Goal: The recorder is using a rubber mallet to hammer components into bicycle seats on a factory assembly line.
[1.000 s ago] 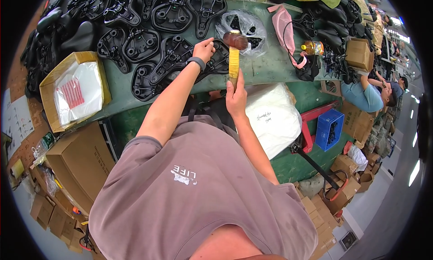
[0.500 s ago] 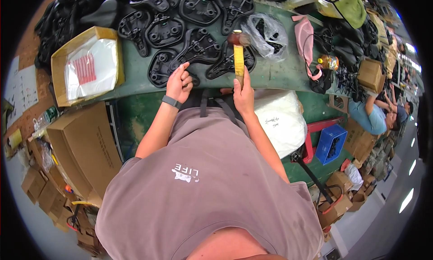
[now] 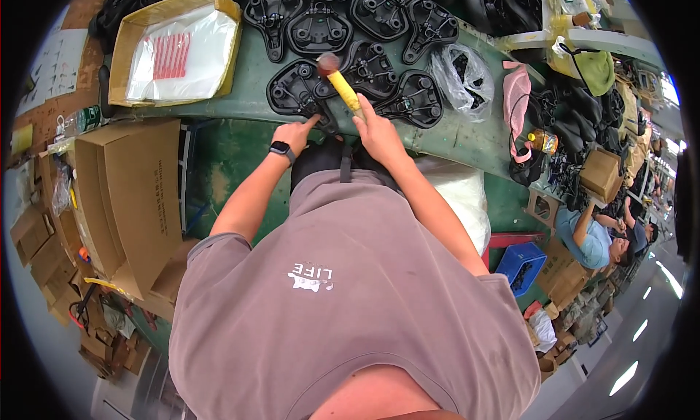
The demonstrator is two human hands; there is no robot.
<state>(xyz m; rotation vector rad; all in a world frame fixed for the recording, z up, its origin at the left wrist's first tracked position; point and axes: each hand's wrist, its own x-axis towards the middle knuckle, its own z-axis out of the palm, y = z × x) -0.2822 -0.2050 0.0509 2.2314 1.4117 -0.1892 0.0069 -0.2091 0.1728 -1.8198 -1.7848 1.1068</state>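
Observation:
My right hand point(image 3: 381, 137) grips a mallet by its yellow handle point(image 3: 344, 90). The mallet's reddish-brown head point(image 3: 328, 64) is over the nearest black bicycle saddle point(image 3: 295, 84), which lies underside up on the bench. At that saddle's narrow end, toward me, is my left hand point(image 3: 294, 134). Its fingers are closed, with the fingertips at the saddle's nose; whatever they pinch is too small to make out. Beside it lie two more upturned saddles, one in the middle point(image 3: 370, 70) and one to the right point(image 3: 417, 99).
Several more saddles point(image 3: 319, 30) cover the bench's far side. A yellow-edged box point(image 3: 232, 48) with white sheets stands left, a clear plastic bag point(image 3: 467, 84) right. Below are a tall carton point(image 3: 131, 201), a white sack point(image 3: 456, 201) and a blue crate point(image 3: 521, 267). A co-worker point(image 3: 583, 234) is at right.
The mallet has swung left from upright to tilted over the nearest saddle. My left hand has come down to that saddle's narrow end. The whole view has shifted.

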